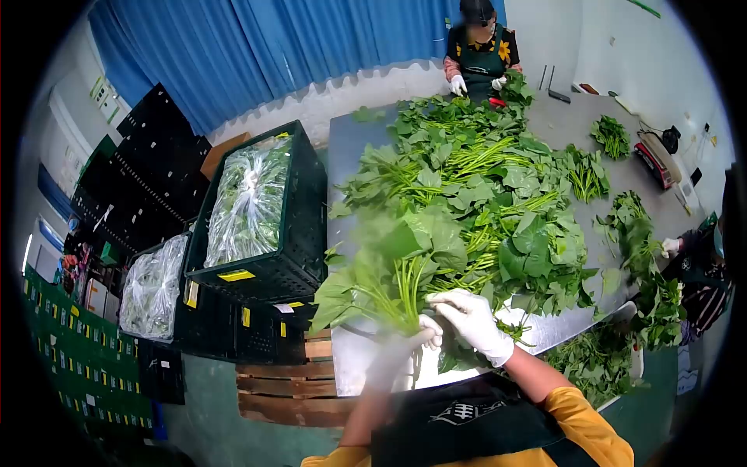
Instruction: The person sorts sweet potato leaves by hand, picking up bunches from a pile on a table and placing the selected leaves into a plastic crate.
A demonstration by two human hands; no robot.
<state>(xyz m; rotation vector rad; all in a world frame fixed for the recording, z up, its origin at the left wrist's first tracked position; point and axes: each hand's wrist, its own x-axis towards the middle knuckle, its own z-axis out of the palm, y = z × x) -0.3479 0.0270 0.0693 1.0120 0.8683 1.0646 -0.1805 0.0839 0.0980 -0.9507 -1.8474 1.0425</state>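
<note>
We stand at the near edge of a steel worktop (346, 148) heaped with leafy greens (475, 194). Our left hand (401, 346), blurred, grips a bunch of greens (389, 272) by its stems; our right hand (475, 321) pinches them too. Black crates (299, 233) stand leftward; a blue curtain (257, 47) hangs behind.

Blue curtain (257, 47), white wall (622, 47)

The left hand (397, 346) is motion-blurred, its grip on the leafy bunch (381, 268) unclear
</note>
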